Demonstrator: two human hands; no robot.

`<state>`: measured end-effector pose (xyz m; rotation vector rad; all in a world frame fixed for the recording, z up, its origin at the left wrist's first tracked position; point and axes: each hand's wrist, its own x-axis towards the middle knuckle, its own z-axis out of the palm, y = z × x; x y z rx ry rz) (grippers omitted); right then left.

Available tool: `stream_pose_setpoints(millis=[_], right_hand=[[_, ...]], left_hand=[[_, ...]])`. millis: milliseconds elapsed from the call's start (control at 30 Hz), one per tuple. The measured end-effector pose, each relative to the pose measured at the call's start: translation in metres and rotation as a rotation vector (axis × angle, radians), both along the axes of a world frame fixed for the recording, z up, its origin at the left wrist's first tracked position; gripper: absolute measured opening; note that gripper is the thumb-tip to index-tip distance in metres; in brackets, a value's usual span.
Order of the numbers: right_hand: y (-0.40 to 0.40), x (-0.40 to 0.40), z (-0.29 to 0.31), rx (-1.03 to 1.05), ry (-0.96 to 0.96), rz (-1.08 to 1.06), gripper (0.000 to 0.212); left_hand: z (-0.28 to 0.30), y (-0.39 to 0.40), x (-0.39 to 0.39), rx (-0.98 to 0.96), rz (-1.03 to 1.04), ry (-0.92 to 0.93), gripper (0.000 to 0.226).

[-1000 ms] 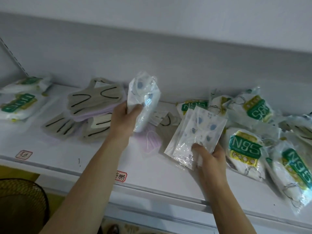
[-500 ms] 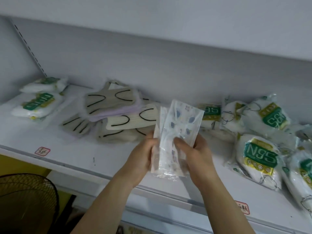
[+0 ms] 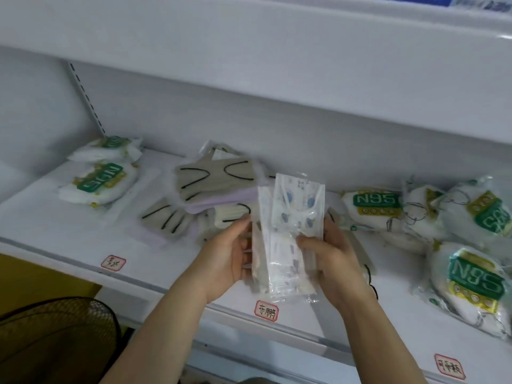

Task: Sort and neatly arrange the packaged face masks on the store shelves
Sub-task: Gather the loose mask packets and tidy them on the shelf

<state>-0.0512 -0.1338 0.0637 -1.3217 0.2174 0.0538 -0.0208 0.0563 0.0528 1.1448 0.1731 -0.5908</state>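
Both packs (image 3: 288, 234) now sit pressed together upright; we grip them with left hand (image 3: 224, 256) and right hand (image 3: 329, 256) above the shelf (image 3: 83, 239), unlike a second ago.

Both forearms are bare from the bottom edge of the view up to each grip, with no sleeve or cuff showing anywhere along them. The left hand (image 3: 224, 253) wears no glove, ring, watch or bracelet, and its wrist just below the grip is bare too. The right hand (image 3: 332, 261) is likewise ungloved and unadorned, with short, unpainted nails at the fingertips.
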Motion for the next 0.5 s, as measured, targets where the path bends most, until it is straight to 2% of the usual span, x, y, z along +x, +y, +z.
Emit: stream_pose_setpoints(millis=[133,200,267,333,433,500], right_hand=[[0.01,0.008,0.001,0.033,0.009,0.017,0.048],[0.016,0.011,0.001,0.083,0.022,-0.003,0.046],[0.021,0.015,-0.004,0.083,0.045,-0.05,0.044],[0.029,0.019,-0.007,0.007,0.036,-0.089,0.042],[0.058,0.018,-0.001,-0.222,-0.021,-0.067,0.045],[0.078,0.019,0.003,-0.333,-0.059,-0.018,0.046]], left_hand=[[-0.003,0.017,0.005,0.019,-0.006,-0.024,0.023],[-0.003,0.026,0.008,-0.029,0.022,0.015,0.022],[-0.004,0.036,0.012,-0.087,0.022,0.048,0.031],[-0.001,0.044,0.015,-0.124,-0.039,0.066,0.037],[0.0,0.048,0.017,-0.145,-0.108,0.035,0.032],[-0.007,0.046,0.019,-0.048,-0.066,-0.047,0.034]])
